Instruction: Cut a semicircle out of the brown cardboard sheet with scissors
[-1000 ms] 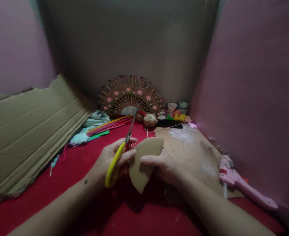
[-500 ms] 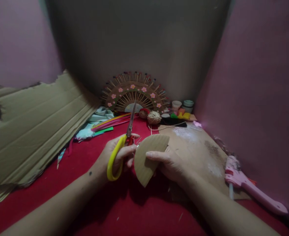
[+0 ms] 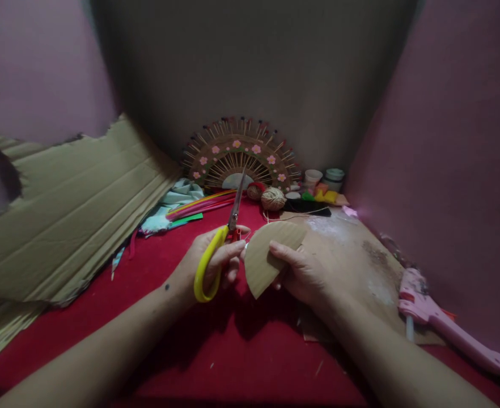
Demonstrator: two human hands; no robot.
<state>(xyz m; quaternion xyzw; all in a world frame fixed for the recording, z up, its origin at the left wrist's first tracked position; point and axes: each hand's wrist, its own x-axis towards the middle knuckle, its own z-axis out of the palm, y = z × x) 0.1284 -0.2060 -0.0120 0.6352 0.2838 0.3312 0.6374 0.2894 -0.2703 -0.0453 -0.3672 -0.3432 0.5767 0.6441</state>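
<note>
My left hand [image 3: 222,255] is closed around scissors with a yellow handle [image 3: 205,272], whose blades point up and away from me. Something small and red [image 3: 236,234] shows by its fingers, partly hidden. My right hand [image 3: 303,269] grips a half-round piece of cardboard [image 3: 271,258], thumb on top and the other fingers mostly underneath. The left fingertips are at the cardboard's left edge; whether they touch it I cannot tell. Both hands are raised over a red cloth [image 3: 182,351].
Torn cardboard sheets [image 3: 71,198] lean at left. Behind the hands stand a flowered stick fan [image 3: 220,156], a ball of twine [image 3: 273,199], and small tubs [image 3: 334,177]. A pink glue gun [image 3: 441,323] lies right, beside a stained cardboard mat [image 3: 352,255].
The whole view has shifted, so everything sits further right. The half-round cardboard has tipped slightly in my right hand. Both hands keep their holds.
</note>
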